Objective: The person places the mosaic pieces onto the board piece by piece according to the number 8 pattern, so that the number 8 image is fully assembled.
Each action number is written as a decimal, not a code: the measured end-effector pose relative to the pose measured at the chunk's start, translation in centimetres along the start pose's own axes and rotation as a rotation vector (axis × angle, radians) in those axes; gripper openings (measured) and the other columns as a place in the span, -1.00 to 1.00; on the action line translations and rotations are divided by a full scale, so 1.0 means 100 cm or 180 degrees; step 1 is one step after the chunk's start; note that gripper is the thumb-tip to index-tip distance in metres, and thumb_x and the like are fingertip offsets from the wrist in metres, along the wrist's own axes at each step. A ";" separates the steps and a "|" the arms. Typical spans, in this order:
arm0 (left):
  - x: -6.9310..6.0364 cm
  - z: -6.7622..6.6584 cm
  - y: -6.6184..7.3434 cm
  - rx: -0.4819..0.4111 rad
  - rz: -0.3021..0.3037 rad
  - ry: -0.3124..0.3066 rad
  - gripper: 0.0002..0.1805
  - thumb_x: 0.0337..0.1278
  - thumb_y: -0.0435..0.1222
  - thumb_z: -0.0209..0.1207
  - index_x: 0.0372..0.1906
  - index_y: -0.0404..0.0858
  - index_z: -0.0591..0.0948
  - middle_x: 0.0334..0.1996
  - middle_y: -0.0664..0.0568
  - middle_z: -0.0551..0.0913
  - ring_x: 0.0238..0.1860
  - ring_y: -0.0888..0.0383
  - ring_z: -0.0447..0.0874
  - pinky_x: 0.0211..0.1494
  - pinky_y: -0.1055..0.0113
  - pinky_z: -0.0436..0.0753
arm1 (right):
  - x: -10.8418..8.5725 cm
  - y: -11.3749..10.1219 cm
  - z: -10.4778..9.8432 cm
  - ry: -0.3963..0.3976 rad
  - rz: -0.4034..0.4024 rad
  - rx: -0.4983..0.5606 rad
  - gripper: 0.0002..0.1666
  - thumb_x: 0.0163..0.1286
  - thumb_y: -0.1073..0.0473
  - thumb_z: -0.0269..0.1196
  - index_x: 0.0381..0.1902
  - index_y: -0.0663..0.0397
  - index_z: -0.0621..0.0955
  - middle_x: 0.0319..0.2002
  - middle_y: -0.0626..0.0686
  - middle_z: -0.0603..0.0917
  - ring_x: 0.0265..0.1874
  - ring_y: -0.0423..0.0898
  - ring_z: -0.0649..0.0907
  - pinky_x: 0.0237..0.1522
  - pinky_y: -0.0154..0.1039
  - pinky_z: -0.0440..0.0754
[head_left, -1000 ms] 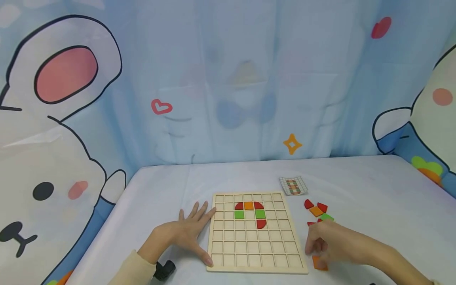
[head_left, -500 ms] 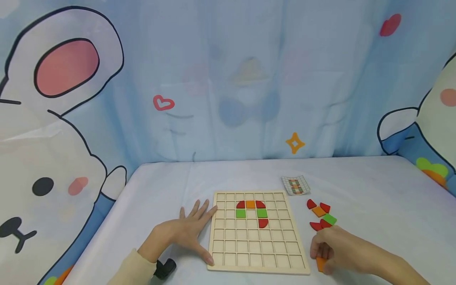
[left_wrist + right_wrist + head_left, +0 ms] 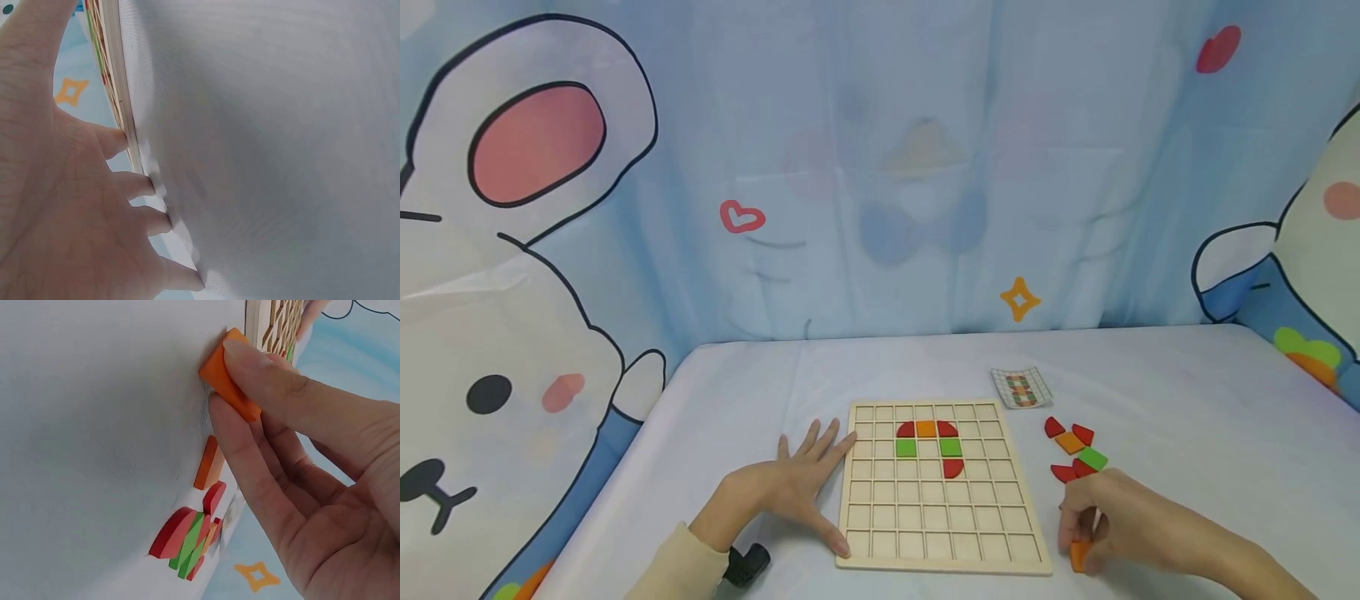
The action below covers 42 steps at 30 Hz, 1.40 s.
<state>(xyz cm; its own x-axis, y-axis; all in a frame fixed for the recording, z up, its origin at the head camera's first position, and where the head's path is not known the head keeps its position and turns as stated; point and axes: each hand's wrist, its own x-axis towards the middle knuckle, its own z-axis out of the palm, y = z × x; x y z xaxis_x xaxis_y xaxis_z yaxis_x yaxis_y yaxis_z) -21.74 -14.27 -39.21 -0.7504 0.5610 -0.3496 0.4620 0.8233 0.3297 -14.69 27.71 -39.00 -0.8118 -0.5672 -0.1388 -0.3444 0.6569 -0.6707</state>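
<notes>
My left hand (image 3: 797,487) lies with spread fingers beside the left edge of a wooden grid board (image 3: 919,546), thumb and a fingertip touching its frame. My right hand (image 3: 1138,521) pinches an orange square tile (image 3: 222,378) between thumb and fingers, right of the board's near corner. In the right wrist view the tile is tilted, with another orange tile (image 3: 209,464) lying beyond it. Set in the board are an orange square (image 3: 927,428), two green squares (image 3: 906,448) and three rounded red tiles (image 3: 952,469).
Loose red, orange and green tiles (image 3: 1092,458) lie right of the board, some partly behind my right hand. A small card with a printed grid pattern (image 3: 1022,388) lies past the board's far right corner. A black object (image 3: 748,566) is beside my left wrist.
My right hand has come down on the orange tile, which lay flat, and now pinches it, tipped up. The left hand has stayed at the board's edge. The head view has shifted slightly.
</notes>
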 end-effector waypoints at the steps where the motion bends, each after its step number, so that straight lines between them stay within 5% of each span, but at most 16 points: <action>1: 0.000 0.000 0.000 0.0007 -0.0004 0.0004 0.51 -0.14 0.24 0.58 0.73 -0.06 -0.20 0.70 -0.21 -0.35 0.67 -0.23 -0.49 0.51 -0.51 -0.29 | 0.000 -0.001 -0.001 -0.0002 -0.0007 -0.0003 -0.71 0.06 0.34 0.63 -0.40 -0.14 0.75 -0.43 -0.29 0.63 -0.45 -0.31 0.55 -0.37 -0.35 0.70; 11: 0.000 0.000 -0.001 0.0003 0.0023 0.0020 0.51 -0.14 0.24 0.58 0.73 -0.06 -0.19 0.70 -0.22 -0.35 0.67 -0.24 -0.48 0.50 -0.52 -0.30 | 0.016 -0.021 -0.010 0.0128 -0.0386 -0.0096 -0.72 0.13 0.36 0.58 -0.36 -0.13 0.76 -0.36 -0.29 0.66 -0.40 -0.34 0.60 -0.31 -0.36 0.71; 22: 0.000 0.001 -0.001 -0.0025 -0.0006 0.0001 0.50 -0.14 0.26 0.57 0.74 -0.02 -0.20 0.70 -0.19 -0.35 0.68 -0.22 -0.49 0.51 -0.51 -0.30 | 0.078 -0.053 0.000 0.0333 -0.0866 0.0029 -0.79 0.25 0.42 0.50 -0.29 0.00 0.76 -0.27 -0.19 0.72 -0.26 -0.26 0.70 -0.17 -0.36 0.74; 33: -0.001 0.000 -0.002 -0.0024 0.0021 0.0019 0.49 -0.13 0.23 0.57 0.73 -0.03 -0.19 0.70 -0.20 -0.35 0.68 -0.22 -0.49 0.51 -0.51 -0.30 | 0.126 -0.058 0.007 0.0460 -0.0864 0.0112 -0.81 0.23 0.48 0.47 -0.32 0.10 0.77 -0.30 -0.09 0.77 -0.34 -0.24 0.70 -0.24 -0.34 0.73; 42: 0.000 0.000 -0.003 -0.0039 -0.0015 -0.0024 0.49 -0.12 0.25 0.56 0.74 -0.03 -0.19 0.71 -0.18 -0.35 0.68 -0.21 -0.49 0.51 -0.50 -0.29 | 0.138 -0.056 0.020 0.0478 -0.0711 0.0157 -0.82 0.22 0.51 0.47 -0.35 0.15 0.77 -0.35 -0.05 0.77 -0.40 -0.26 0.69 -0.31 -0.36 0.70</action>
<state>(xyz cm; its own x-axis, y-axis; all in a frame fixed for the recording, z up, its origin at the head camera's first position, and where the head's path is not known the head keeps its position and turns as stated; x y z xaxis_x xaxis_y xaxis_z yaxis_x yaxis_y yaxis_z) -21.87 -14.51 -39.29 -0.7489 0.5579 -0.3576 0.4526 0.8248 0.3387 -23.02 15.19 -38.59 -0.7803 -0.6130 0.1238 -0.5025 0.4967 -0.7077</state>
